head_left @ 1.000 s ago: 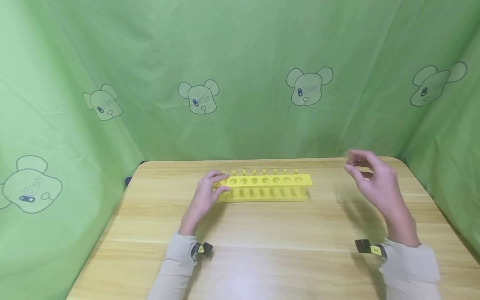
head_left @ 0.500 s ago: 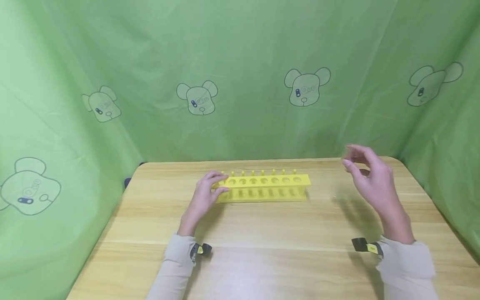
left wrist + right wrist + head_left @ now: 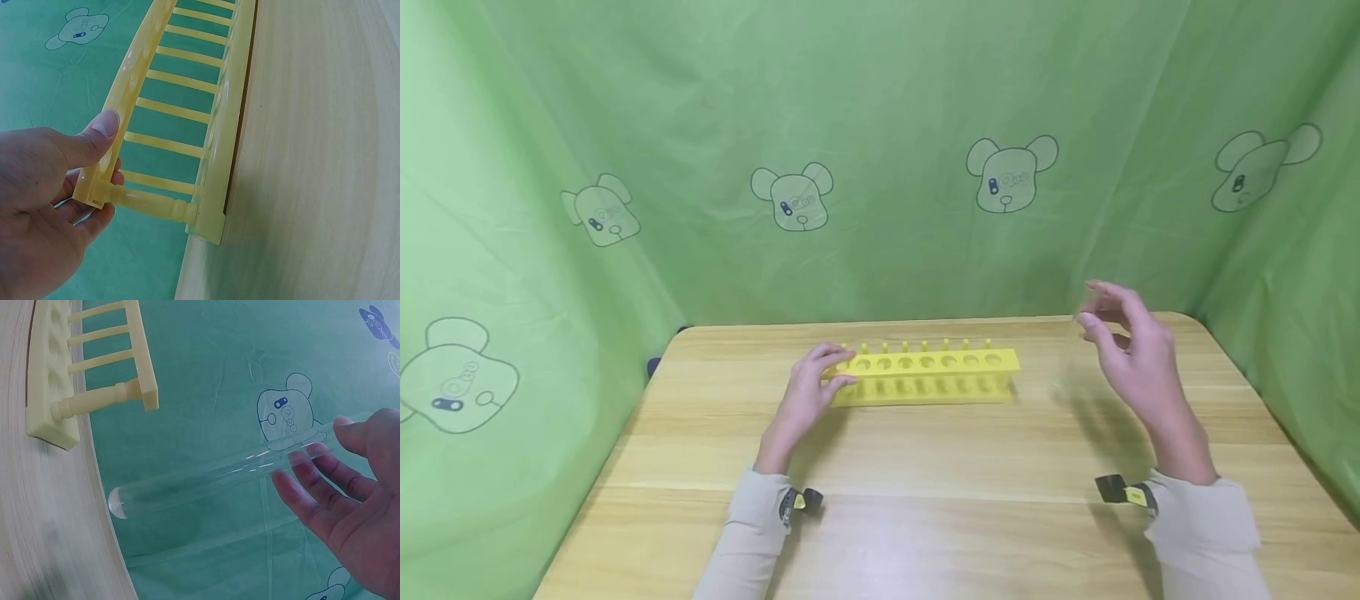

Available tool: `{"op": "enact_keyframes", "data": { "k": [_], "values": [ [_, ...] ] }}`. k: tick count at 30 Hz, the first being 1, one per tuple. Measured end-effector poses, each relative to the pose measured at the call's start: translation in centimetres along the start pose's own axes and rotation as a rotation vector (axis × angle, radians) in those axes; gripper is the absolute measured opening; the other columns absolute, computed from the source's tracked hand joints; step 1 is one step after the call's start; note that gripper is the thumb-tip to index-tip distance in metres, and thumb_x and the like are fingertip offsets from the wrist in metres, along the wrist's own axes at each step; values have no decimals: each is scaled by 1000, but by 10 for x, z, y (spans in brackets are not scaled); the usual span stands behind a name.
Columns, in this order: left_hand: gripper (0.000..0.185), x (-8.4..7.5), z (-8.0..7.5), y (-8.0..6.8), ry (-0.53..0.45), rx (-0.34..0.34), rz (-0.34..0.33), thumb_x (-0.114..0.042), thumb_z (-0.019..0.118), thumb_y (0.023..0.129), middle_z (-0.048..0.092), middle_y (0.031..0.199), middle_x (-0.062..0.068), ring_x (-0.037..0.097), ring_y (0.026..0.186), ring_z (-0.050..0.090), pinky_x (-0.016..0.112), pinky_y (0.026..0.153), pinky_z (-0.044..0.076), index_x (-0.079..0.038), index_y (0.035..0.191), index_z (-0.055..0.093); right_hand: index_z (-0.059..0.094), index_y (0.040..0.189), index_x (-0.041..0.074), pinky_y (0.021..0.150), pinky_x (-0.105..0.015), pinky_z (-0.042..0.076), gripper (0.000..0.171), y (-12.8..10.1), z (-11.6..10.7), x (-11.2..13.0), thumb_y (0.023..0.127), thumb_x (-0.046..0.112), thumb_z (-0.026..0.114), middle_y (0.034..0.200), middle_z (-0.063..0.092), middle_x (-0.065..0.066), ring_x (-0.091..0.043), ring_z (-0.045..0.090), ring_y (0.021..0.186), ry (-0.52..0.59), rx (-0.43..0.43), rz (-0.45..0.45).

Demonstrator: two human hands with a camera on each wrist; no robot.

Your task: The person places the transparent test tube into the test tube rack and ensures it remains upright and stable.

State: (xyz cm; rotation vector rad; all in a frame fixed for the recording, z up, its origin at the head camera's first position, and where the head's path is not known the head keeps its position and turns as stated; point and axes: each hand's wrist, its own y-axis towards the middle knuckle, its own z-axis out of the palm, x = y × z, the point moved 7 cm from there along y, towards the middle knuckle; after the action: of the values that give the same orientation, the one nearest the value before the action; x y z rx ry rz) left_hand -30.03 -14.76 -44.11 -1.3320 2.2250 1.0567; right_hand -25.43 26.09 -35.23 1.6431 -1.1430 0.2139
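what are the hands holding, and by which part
The left hand grips the yellow rack by its top plate's end; the right hand holds a clear tube near its upper end.

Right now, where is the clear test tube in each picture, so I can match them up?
Right wrist: the clear test tube slants across the middle, held by the right hand.
Head: right of centre, faint, reaching down and left from that hand.
Left wrist: not in it.
Shared landmark: the yellow test tube rack, visible in all three views.
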Motion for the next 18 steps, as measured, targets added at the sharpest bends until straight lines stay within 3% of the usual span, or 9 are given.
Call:
{"op": "enact_keyframes", "data": {
  "k": [18],
  "values": [
    [43,1,0,-1,-4,-7,16,-11,82,85,66,126,17,33,119,63,42,109,51,1,125,70,55,144,6,79,-9,56,49,2,6,12,97,-7,64,107,64,-6,-1,64,96,18,-14,-31]
  ]
}}
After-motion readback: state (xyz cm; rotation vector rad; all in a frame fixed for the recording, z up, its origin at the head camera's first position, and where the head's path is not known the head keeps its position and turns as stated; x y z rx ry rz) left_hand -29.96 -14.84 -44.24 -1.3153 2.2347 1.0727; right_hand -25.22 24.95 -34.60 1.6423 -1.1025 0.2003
